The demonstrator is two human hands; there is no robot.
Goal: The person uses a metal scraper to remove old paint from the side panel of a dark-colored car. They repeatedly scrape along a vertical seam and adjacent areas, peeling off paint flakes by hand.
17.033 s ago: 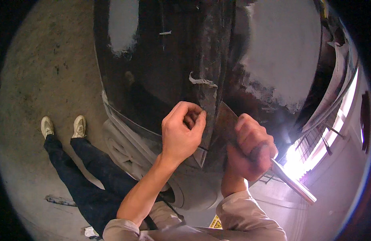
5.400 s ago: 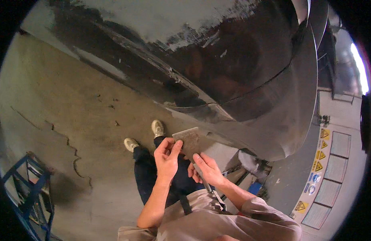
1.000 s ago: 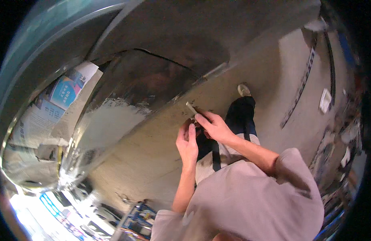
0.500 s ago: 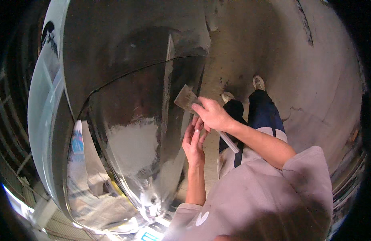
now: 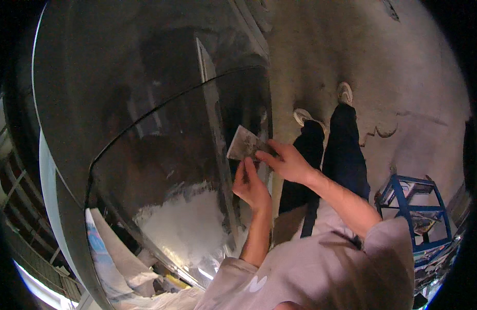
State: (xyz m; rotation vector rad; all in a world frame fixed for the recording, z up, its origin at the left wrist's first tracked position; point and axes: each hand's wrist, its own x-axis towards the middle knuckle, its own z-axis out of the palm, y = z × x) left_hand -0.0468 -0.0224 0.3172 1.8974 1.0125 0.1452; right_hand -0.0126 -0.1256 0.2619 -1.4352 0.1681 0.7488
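My right hand grips a flat grey rectangular plate by its near right end. The plate is tilted, with dark smudges on its face, and I cannot make out its exact kind. My left hand is raised under it, thumb and fingertips pinched at its lower edge. To the left of both hands is a dark, glossy car panel. A whitish, rough-edged patch lies on that panel, left of my left wrist. The plate appears above the panel, apart from the patch.
Printed paper sheeting covers an opening at the panel's lower left. A curved dark seam crosses the bodywork. On the concrete floor to the right stands a blue-framed cart holding several items. My shoes are on the floor ahead.
My hands and the plate have shifted slightly down. My left fingertips now meet the plate's edge. A pale rod under my right forearm no longer shows. The view has swung, bringing in the blue cart.
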